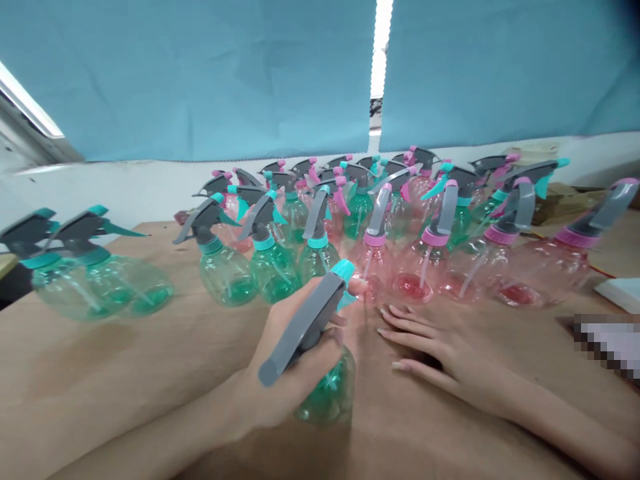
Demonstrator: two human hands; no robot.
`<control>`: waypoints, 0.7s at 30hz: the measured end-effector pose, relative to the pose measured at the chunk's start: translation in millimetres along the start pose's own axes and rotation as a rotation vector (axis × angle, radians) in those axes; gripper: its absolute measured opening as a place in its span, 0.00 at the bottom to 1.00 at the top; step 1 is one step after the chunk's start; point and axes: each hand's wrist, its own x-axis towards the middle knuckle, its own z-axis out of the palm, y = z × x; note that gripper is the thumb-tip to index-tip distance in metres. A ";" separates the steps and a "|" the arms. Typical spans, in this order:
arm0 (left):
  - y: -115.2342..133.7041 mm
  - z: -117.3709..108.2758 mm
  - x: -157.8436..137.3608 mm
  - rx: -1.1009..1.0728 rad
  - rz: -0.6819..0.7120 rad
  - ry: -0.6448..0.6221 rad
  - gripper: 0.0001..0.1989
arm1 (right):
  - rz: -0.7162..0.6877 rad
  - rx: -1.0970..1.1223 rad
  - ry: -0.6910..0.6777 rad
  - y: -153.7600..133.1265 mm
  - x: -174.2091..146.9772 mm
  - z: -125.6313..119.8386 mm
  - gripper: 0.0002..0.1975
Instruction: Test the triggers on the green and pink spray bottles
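Observation:
My left hand (285, 340) is wrapped round the neck of a green spray bottle (327, 393), whose grey trigger head with a teal nozzle tilts up and to the right. The thumb and fingers hide the bottle's collar. My right hand (435, 347) lies palm down near the wooden table top (400, 427), fingers spread, holding nothing. Just beyond its fingertips stands a pink spray bottle (413, 283) with a grey head. Right behind my left hand is another green spray bottle (275, 273) with a teal collar.
Several green and pink spray bottles stand in rows across the table's back. Two green bottles (150, 287) stand apart at the left. A blue sheet (225, 80) covers the wall behind. At the right edge lie a white object (620, 293) and a blurred-out patch (613, 343).

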 end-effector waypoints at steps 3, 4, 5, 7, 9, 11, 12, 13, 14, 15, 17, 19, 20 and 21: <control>-1.2 1.2 1.3 -0.075 -0.010 -0.023 0.15 | 0.006 -0.034 0.010 -2.4 -0.1 -0.8 0.25; -1.1 1.5 1.8 -0.079 -0.008 -0.028 0.15 | 0.007 -0.042 0.010 -3.2 -0.2 -0.8 0.25; -0.9 1.8 2.3 -0.085 -0.004 -0.030 0.15 | 0.007 -0.049 0.006 -3.7 -0.2 -0.8 0.25; -0.1 1.8 3.0 -0.094 0.012 -0.033 0.13 | 0.008 -0.056 -0.002 -3.8 -0.2 -0.6 0.25; 0.6 1.2 2.9 -0.082 0.016 -0.049 0.10 | 0.012 -0.050 -0.003 -3.0 0.0 -0.2 0.25; 1.3 0.4 1.9 -0.060 -0.001 -0.056 0.07 | 0.016 -0.036 0.002 -2.3 0.2 0.0 0.25; 1.7 0.1 1.3 -0.054 -0.011 -0.056 0.07 | 0.017 -0.031 0.005 -2.1 0.2 0.0 0.25; 2.1 0.0 0.5 -0.052 -0.022 -0.053 0.07 | 0.019 -0.031 0.005 -2.0 0.3 -0.1 0.25; 2.7 -0.1 -0.1 -0.050 -0.028 -0.046 0.06 | 0.023 -0.037 0.004 -2.1 0.3 -0.3 0.25; 3.2 0.0 -0.7 -0.051 -0.030 -0.044 0.06 | 0.027 -0.044 0.001 -2.3 0.3 -0.6 0.25; 3.9 0.3 -1.2 -0.028 -0.040 -0.039 0.06 | 0.030 -0.062 -0.006 -2.6 0.2 -1.0 0.25; 3.7 0.4 -0.8 -0.008 -0.030 -0.038 0.05 | 0.025 -0.072 -0.011 -2.5 0.0 -1.1 0.26; 3.3 0.5 -0.4 -0.005 -0.013 -0.037 0.05 | 0.020 -0.072 -0.014 -2.3 0.0 -1.0 0.26; 2.8 0.4 0.1 -0.002 0.014 -0.031 0.04 | 0.018 -0.070 -0.016 -1.9 -0.1 -0.8 0.26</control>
